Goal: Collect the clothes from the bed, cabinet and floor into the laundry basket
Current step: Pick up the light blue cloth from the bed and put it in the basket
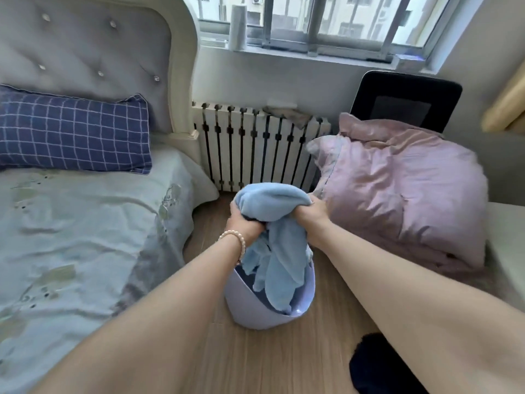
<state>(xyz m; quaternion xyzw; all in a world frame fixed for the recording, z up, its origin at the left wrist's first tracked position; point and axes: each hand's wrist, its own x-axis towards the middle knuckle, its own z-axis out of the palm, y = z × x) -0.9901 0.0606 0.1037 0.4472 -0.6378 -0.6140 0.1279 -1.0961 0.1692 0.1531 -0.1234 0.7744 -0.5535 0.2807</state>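
Observation:
A light blue fleece garment (277, 251) hangs bunched between both hands, its lower part draped down into the lavender laundry basket (241, 311) on the wooden floor. My left hand (245, 224), with a pearl bracelet at the wrist, grips the garment's left side. On the right side, my right hand (311, 214) is closed on the cloth. Something dark shows inside the basket under the blue cloth. A dark garment (377, 365) lies on the floor at the lower right.
The bed (71, 237) with a pale blue sheet and a navy checked pillow (74, 135) is on the left. A white radiator (255, 146) stands under the window behind the basket. A pink duvet (403, 194) is piled on the right, in front of a black chair (406, 100).

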